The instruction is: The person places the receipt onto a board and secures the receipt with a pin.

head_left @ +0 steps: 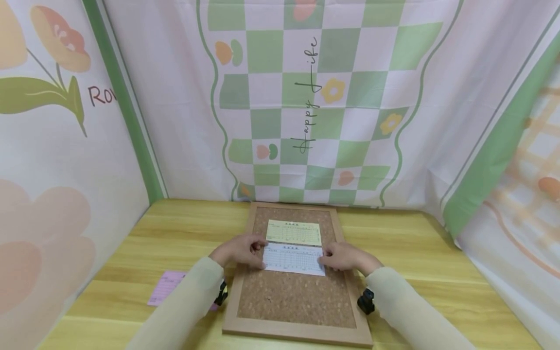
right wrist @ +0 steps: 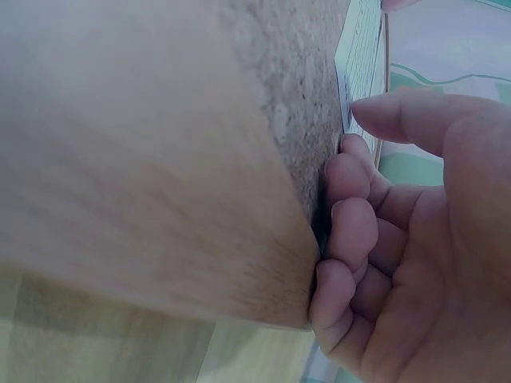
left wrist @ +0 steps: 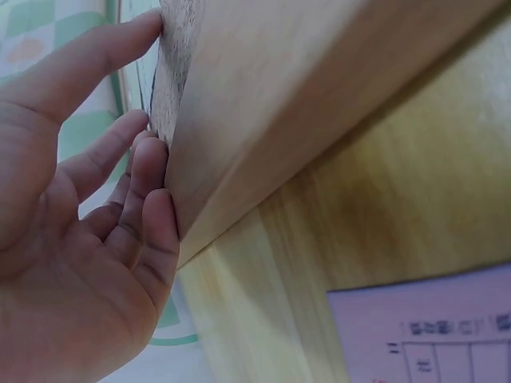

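Observation:
A white printed form slip (head_left: pixel 294 259) lies on the cork board (head_left: pixel 297 301), just below a yellow printed form slip (head_left: pixel 293 232). At the white slip's left edge, my left hand (head_left: pixel 242 250) touches it with thumb and index fingertips spread apart; its other fingers rest along the board's wooden frame (left wrist: pixel 263 104). My right hand (head_left: pixel 343 256) pinches the right edge between thumb and index finger. The remaining fingers (right wrist: pixel 351 231) of that hand curl against the board near its frame.
Left of the board, a pink printed slip (head_left: pixel 164 288) lies on the wooden table (head_left: pixel 437 291), partly hidden by the left sleeve (head_left: pixel 183 306). A checkered curtain (head_left: pixel 302 121) hangs behind the table. Dark wrist cameras are strapped at both cuffs.

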Available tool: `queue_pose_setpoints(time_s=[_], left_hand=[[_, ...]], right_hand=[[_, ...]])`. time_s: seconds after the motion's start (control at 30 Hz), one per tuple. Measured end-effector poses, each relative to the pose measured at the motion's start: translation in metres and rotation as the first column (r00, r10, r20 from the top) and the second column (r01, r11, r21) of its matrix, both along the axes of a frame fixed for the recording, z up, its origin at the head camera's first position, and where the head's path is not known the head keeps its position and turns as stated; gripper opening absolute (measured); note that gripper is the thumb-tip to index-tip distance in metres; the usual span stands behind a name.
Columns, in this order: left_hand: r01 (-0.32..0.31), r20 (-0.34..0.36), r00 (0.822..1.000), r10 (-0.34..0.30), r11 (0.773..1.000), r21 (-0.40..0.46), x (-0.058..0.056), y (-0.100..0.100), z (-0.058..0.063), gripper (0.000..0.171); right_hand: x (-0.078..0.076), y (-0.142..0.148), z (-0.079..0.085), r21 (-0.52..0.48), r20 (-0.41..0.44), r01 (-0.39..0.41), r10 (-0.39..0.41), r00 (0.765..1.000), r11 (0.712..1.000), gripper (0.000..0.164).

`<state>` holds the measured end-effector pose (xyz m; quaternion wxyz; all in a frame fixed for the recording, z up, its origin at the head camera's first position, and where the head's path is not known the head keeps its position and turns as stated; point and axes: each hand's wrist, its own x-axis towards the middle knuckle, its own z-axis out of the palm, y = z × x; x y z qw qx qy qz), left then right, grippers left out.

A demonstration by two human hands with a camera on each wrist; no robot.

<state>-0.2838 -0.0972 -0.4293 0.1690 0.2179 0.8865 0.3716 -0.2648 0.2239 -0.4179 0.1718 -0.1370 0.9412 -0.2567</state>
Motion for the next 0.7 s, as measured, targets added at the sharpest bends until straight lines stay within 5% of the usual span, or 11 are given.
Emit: queue_pose_setpoints(time_s=[0.7], left_hand=[[0.021,-0.022,1.0,-0.021,1.0,0.0,-0.001,0.0,-0.002,0.062]], right_hand=[[-0.003,0.014,0.008,-0.176,0.081,-0.041,0.056,0.995,0.984,0.025]])
